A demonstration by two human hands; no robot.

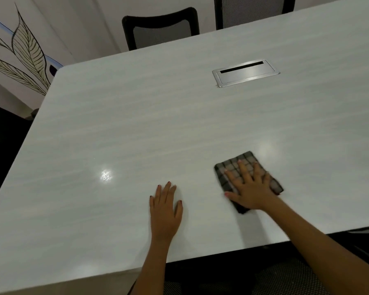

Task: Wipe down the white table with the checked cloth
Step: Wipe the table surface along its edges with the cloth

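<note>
The white table [136,124] fills most of the view. A folded checked cloth [232,167], grey with dark lines, lies flat on it near the front right. My right hand [249,188] presses down on the cloth with fingers spread, covering its middle and near part. My left hand [165,211] rests flat on the bare tabletop to the left of the cloth, fingers apart, holding nothing.
A metal cable hatch [246,73] is set into the tabletop at the far right. Two black mesh chairs [161,28] stand behind the far edge. A wall with leaf drawings [26,52] is at the left. The near table edge runs just below my forearms.
</note>
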